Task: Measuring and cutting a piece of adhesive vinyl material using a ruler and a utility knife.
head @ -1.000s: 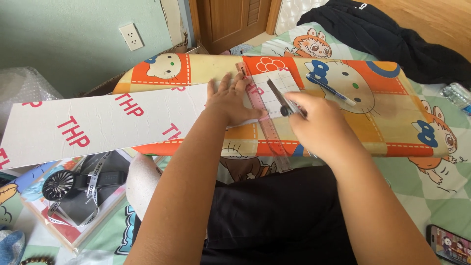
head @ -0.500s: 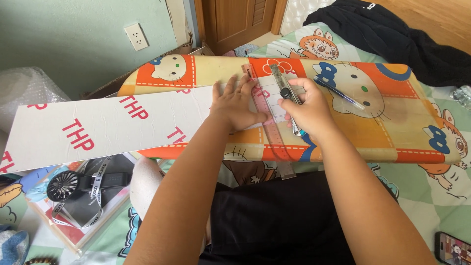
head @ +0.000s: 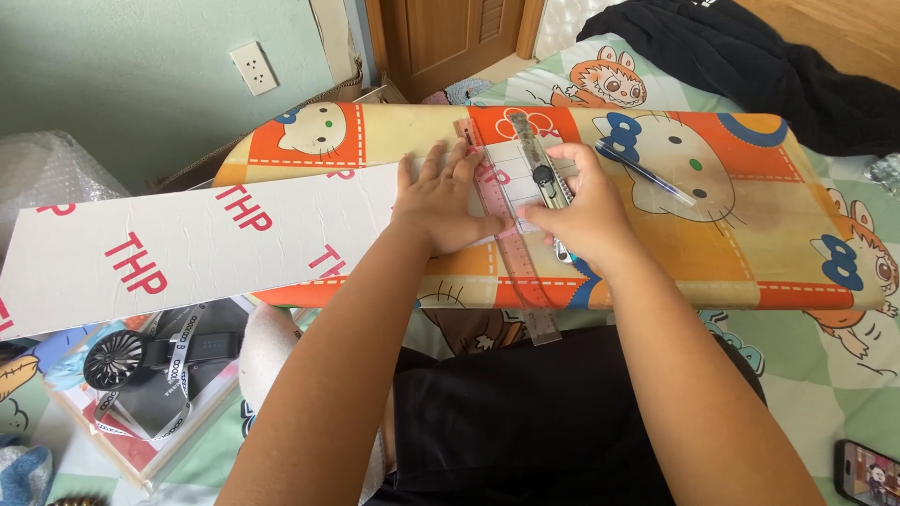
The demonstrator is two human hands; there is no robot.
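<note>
Head camera is looking down at a person's lap, where a small table (head: 750,244) with a cartoon cat print is lying across the knees. On it, a long white board (head: 206,244) with red letters is stretching off to the left, well past the table's edge. The left hand (head: 441,201) is lying flat and released, fingers spread, pressing on the right end of the board and touching a clear pink ruler (head: 506,244) just beside it. The ruler is running from the far side of the table toward the person, its near end hanging over the table's front edge. The right hand (head: 577,220) is clenching around a utility knife (head: 542,173), whose body is sitting right against the ruler's right edge, over a small white piece marked with a grid. A blue pen (head: 647,173) is lying loose on the table, just to the right of that hand. Down on the left, a small black fan (head: 112,361) with a patterned strap is resting on a flat box. A phone (head: 872,468) is showing at the bottom right corner, and dark cloth (head: 769,66) is lying on the bed at the top right.
</note>
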